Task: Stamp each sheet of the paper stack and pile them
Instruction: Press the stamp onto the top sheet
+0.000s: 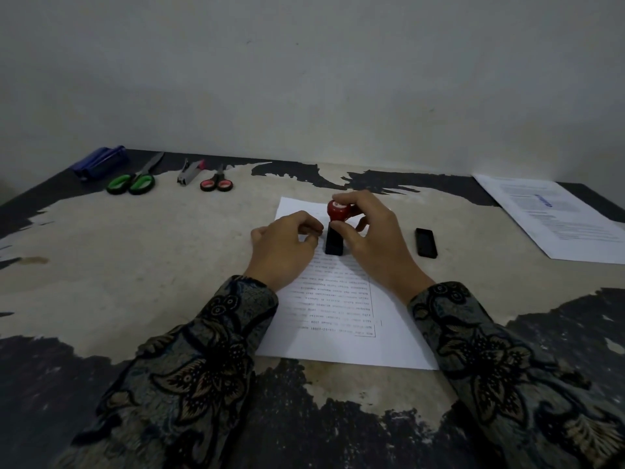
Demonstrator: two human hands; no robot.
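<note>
Worn table (135,265): one printed sheet (338,319) lies centre under both hands, text facing away from the person. A second printed sheet (554,218) lies far right, well apart — can't tell if that's the source stack or the stamped pile, or how many sheets it holds. Left hand (284,245) rests on the centre sheet, fingers curled, pinning it, holding nothing. Right hand (368,228) grips the stamp (336,228) by its red knob, black base down on the sheet. Stamp cap (426,242) lies just right. Judgement: mid-stamp; piling still to come.
</note>
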